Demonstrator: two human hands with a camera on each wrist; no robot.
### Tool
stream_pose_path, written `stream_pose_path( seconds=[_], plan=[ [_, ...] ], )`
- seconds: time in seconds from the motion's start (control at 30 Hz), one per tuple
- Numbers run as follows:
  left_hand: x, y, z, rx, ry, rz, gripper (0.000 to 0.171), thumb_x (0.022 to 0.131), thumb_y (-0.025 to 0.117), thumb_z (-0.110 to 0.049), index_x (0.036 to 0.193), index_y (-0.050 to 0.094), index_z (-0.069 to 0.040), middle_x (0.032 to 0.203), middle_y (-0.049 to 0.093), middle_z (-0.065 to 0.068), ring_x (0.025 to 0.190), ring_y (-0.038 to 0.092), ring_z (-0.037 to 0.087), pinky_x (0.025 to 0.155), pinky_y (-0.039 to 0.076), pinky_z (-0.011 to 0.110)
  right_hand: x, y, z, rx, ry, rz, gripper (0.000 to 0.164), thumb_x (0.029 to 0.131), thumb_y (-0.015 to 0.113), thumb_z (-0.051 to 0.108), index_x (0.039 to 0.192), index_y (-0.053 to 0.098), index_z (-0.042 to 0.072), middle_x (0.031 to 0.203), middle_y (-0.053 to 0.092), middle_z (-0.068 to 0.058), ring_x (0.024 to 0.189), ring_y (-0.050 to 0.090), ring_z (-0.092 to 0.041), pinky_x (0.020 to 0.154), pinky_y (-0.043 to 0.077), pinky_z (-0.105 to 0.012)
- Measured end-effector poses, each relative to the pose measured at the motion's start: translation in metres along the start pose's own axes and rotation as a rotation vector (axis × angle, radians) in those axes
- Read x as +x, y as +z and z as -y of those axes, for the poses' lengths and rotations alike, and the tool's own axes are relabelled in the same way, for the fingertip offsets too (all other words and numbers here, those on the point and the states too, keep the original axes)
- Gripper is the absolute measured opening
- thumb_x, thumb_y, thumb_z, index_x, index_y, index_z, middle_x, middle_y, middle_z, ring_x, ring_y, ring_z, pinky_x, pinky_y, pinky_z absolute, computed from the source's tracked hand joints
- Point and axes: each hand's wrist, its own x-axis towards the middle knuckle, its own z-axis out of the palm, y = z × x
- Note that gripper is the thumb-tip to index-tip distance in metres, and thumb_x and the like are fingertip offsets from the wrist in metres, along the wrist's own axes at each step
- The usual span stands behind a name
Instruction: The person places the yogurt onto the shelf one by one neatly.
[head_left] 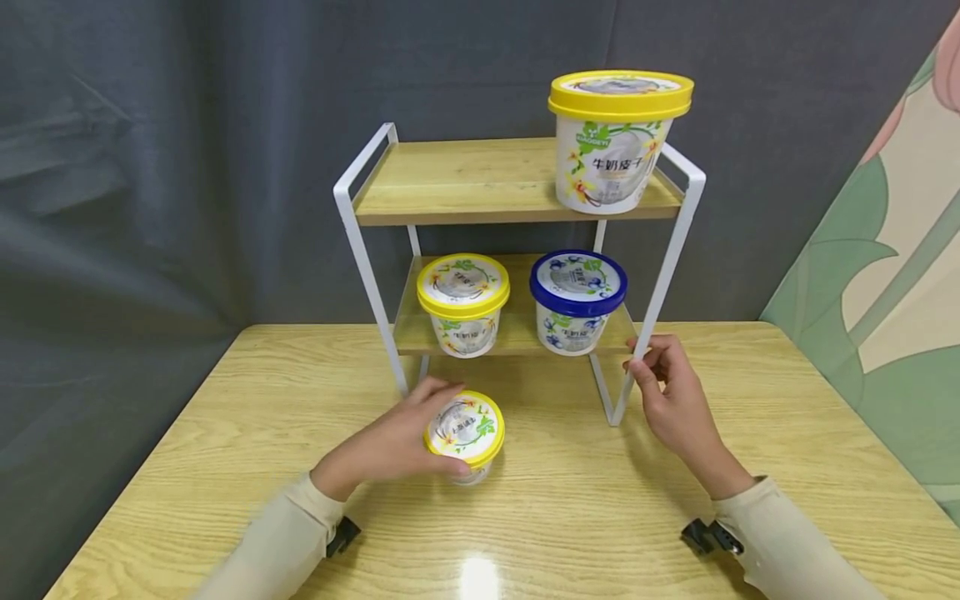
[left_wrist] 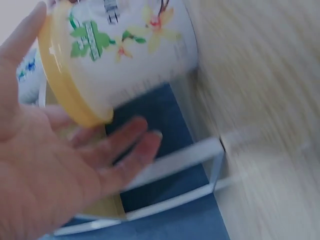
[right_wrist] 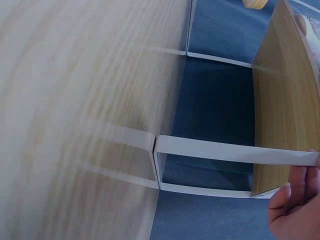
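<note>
My left hand [head_left: 397, 442] grips a white tub with a yellow lid [head_left: 465, 429], thumb and fingers around the lid's edge. In the left wrist view the tub [left_wrist: 130, 55] shows green leaves and yellow flowers on its side; some fingers reach out past the lid. Whether its base touches the table I cannot tell. My right hand [head_left: 675, 408] holds the front right leg of a two-tier rack [head_left: 465, 179] at the height of its lower shelf. In the right wrist view that white leg [right_wrist: 225, 150] runs to my fingers [right_wrist: 298, 182] at the right edge.
On the upper shelf, at the right, stands a large yellow-lidded tub [head_left: 611, 154]. The lower shelf bears another yellow-lidded tub [head_left: 463, 304] and a blue-lidded tub [head_left: 576, 304]. The rack stands on a wooden table [head_left: 555, 533] before a dark curtain [head_left: 150, 167].
</note>
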Motion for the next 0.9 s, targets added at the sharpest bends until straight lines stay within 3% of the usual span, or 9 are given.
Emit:
stream_pose_path(
  seconds=[0.23,0.43,0.73,0.9],
  plan=[
    [0.000,0.014,-0.012,0.008,-0.113,-0.111,0.100,0.069,0.090,-0.045,0.151,0.041,-0.015,0.140,0.036,0.004,0.122,0.049,0.022,0.102,0.045,0.044,0.001,0.000,0.000,0.002,0.001,0.001,0.021,0.096,0.055,-0.008,0.117,0.055,-0.006,0.085,0.057,-0.011,0.076,0.056,0.000,0.064,0.042,-0.012],
    [-0.001,0.022,-0.020,0.094,-0.178,-0.199,0.098,0.067,0.088,-0.052,0.148,0.047,-0.015,0.135,0.041,0.003,0.112,0.054,0.022,0.093,0.049,0.041,0.000,0.001,0.000,0.004,-0.003,-0.002,0.020,0.096,0.055,-0.009,0.116,0.055,-0.007,0.084,0.058,-0.012,0.074,0.056,0.000,0.064,0.042,-0.012],
    [0.000,0.030,-0.026,0.214,-0.203,-0.279,0.100,0.066,0.086,-0.059,0.143,0.050,-0.007,0.128,0.046,0.005,0.108,0.053,0.021,0.087,0.049,0.039,0.000,0.002,-0.001,0.004,0.000,-0.009,0.020,0.096,0.054,-0.010,0.116,0.054,-0.008,0.084,0.058,-0.008,0.073,0.055,-0.001,0.063,0.042,-0.012],
    [-0.001,0.034,-0.028,0.232,-0.207,-0.315,0.100,0.064,0.088,-0.058,0.141,0.052,-0.006,0.126,0.047,0.006,0.108,0.052,0.022,0.089,0.047,0.041,0.000,0.002,-0.001,0.003,-0.014,-0.005,0.019,0.096,0.054,-0.010,0.115,0.053,-0.009,0.087,0.058,0.000,0.076,0.056,0.002,0.065,0.043,-0.011]
  ],
)
